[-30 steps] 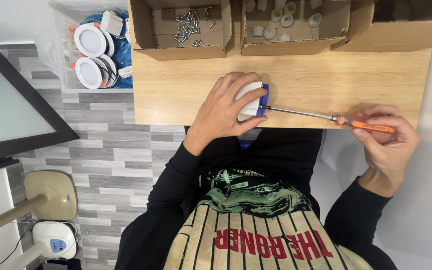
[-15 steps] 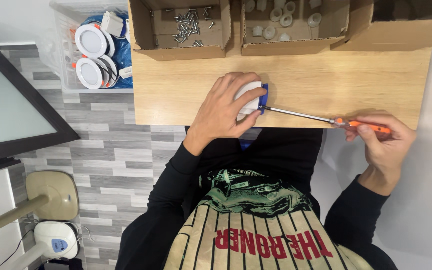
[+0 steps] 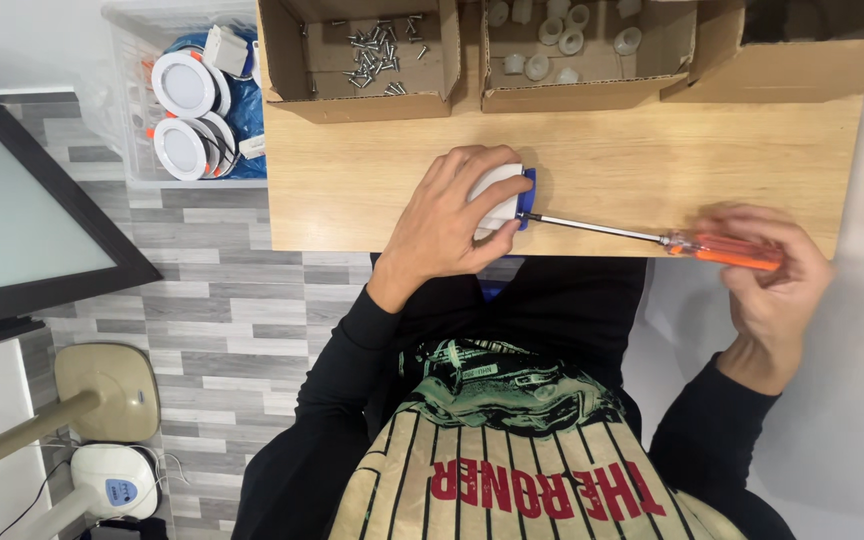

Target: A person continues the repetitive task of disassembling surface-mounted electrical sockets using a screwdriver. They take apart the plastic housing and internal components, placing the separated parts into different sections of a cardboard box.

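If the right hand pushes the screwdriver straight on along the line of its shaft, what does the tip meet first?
Most likely the blue part on the white part that the left hand holds: the screwdriver in the right hand already has its tip there. The view does not show whether it touches.

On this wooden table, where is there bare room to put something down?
Free patches on the wooden table: left of the left hand, below the screw box; and above the orange-handled screwdriver, below the box of white rings. The back edge is crowded with boxes.
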